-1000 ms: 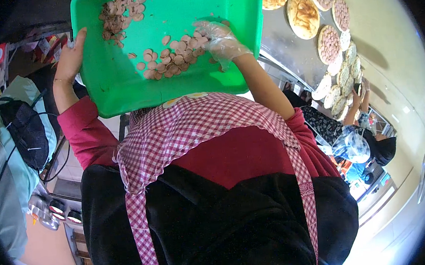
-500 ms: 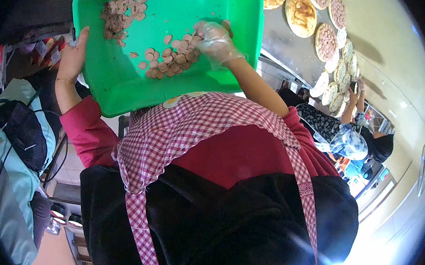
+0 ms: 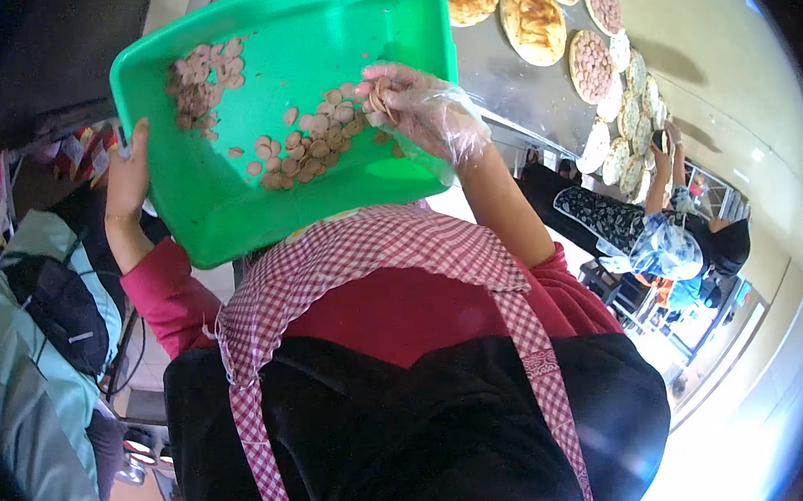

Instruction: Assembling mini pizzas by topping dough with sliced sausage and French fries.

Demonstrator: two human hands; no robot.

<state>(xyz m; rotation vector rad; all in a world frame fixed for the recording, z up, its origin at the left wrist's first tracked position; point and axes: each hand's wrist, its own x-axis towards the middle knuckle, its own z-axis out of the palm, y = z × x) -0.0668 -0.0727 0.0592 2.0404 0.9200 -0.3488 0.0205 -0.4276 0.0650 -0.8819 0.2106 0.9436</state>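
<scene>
A green plastic tub (image 3: 312, 33) is held up in front of me, tilted a little. My left hand (image 3: 128, 169) is closed on its left rim, with the thumb on top. In the tub lie round pinkish-brown sausage slices (image 3: 318, 143), one heap near the middle and a second heap (image 3: 202, 86) at the far left corner. Over the right part of the tub, my right hand (image 3: 425, 114), in a clear plastic glove, pinches a small stack of the slices (image 3: 379, 96) between its fingers.
Right of the tub is a metal worktop (image 3: 540, 96) with pizza bases, some covered in sausage slices (image 3: 591, 66), one spread with orange sauce (image 3: 533, 22). Farther right, a co-worker (image 3: 666, 241) holds a dark object over the bases. Bags (image 3: 57, 316) sit at my left.
My right hand has lifted out of the heap with slices now showing in its fingers. The tub has shifted left and tilted, with my left hand still on its rim.
</scene>
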